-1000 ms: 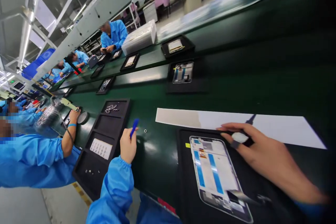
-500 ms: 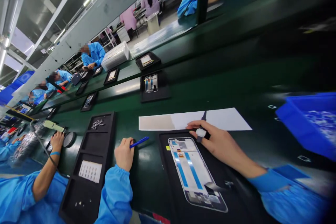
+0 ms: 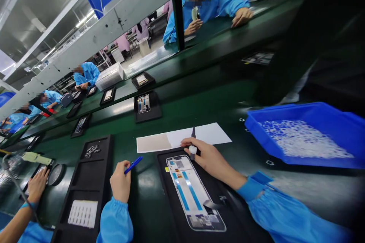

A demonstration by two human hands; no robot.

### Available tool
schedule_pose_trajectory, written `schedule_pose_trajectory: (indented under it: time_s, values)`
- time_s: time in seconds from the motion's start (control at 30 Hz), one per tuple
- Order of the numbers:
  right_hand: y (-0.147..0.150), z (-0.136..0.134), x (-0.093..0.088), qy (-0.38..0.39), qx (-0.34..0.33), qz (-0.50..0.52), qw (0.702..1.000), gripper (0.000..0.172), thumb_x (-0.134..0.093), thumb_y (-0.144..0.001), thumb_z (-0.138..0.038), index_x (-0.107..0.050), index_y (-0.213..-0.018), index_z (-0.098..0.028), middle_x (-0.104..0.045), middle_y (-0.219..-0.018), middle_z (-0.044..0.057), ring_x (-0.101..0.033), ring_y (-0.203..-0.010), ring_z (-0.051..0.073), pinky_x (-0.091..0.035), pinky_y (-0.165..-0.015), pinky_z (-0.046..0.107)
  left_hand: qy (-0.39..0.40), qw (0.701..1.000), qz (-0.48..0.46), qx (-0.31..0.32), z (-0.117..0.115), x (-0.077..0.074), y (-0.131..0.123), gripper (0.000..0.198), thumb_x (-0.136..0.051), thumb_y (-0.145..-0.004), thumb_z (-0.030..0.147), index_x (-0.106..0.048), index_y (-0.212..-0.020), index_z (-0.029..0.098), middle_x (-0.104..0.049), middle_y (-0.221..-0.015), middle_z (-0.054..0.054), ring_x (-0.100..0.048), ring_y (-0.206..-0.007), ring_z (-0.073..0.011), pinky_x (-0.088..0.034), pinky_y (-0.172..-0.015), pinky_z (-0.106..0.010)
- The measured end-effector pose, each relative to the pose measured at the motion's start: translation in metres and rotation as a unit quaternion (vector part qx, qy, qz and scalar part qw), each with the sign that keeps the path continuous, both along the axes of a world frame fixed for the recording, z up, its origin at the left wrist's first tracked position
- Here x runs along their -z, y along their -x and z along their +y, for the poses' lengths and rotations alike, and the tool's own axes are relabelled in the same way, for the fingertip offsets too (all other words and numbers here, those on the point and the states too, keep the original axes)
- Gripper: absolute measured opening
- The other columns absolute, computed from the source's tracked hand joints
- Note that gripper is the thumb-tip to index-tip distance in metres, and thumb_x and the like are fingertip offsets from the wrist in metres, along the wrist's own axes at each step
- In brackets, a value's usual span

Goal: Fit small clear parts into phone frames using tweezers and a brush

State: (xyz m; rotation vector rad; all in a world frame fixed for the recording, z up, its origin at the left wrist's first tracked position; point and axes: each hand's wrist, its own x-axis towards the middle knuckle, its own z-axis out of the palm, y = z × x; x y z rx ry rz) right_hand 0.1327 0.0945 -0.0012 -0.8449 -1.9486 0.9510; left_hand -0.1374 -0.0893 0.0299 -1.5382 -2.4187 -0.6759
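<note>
My left hand is closed around a slim blue pen-like stick, which points up and right; its exact kind is unclear. My right hand pinches a dark tool with a narrow tip over a white paper strip. A pale square piece shows at its fingers. Below that hand, an open phone body with two blue strips lies in a black tray. A grey, blade-like flap sticks out over the phone's lower right edge.
Left of me stands a long black compartment tray with small metal parts and a white card. A blue bin of small white pieces is at right. Other phone trays lie farther back. A co-worker's hand is at far left.
The view has turned right, so the bench contents sit further left and the blue bin shows more fully. Both my hands keep their grips, with the right hand still above the phone's upper edge.
</note>
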Motion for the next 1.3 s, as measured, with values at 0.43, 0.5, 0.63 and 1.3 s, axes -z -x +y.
schedule_pose_trajectory:
  time_s: [0.43, 0.5, 0.63, 1.3]
  values:
    - [-0.003, -0.037, -0.038, -0.067, 0.053, 0.065, 0.994, 0.011, -0.058, -0.087, -0.029, -0.067, -0.093, -0.025, -0.073, -0.090, 0.004, -0.067, -0.083, 0.022, -0.054, -0.077, 0.035, -0.092, 0.866, -0.491, 0.029, 0.036, -0.042, -0.055, 0.032, -0.075, -0.072, 0.037, -0.074, -0.093, 0.013, -0.076, -0.086, -0.012, -0.072, -0.081, -0.0226, -0.057, -0.077, -0.033]
    - [-0.001, -0.052, -0.045, -0.009, 0.020, 0.080, 0.997, 0.010, -0.060, -0.086, -0.029, -0.067, -0.093, -0.025, -0.073, -0.090, 0.003, -0.069, -0.083, 0.021, -0.055, -0.077, 0.033, -0.071, 0.830, -0.551, 0.052, 0.044, -0.046, -0.074, 0.034, -0.078, -0.069, 0.037, -0.073, -0.091, 0.013, -0.076, -0.083, -0.012, -0.072, -0.075, -0.0207, -0.057, -0.070, -0.031]
    - [0.003, -0.069, -0.046, 0.129, -0.030, 0.129, 0.983, 0.016, -0.064, -0.083, -0.034, -0.063, -0.095, -0.023, -0.073, -0.091, 0.004, -0.070, -0.087, 0.021, -0.057, -0.077, 0.033, -0.028, 0.795, -0.598, 0.099, 0.057, -0.049, -0.101, 0.037, -0.080, -0.066, 0.037, -0.070, -0.092, 0.014, -0.075, -0.079, -0.009, -0.069, -0.067, -0.0178, -0.053, -0.059, -0.025]
    - [0.004, -0.065, -0.039, 0.239, -0.065, 0.182, 0.952, 0.023, -0.070, -0.073, -0.026, -0.057, -0.092, -0.021, -0.071, -0.085, 0.004, -0.068, -0.081, 0.019, -0.056, -0.074, 0.032, -0.264, 0.798, -0.535, 0.090, 0.055, -0.022, -0.111, 0.067, -0.042, -0.084, 0.077, -0.053, -0.054, 0.017, -0.054, -0.064, -0.003, -0.055, -0.064, -0.0145, -0.046, -0.061, -0.026]
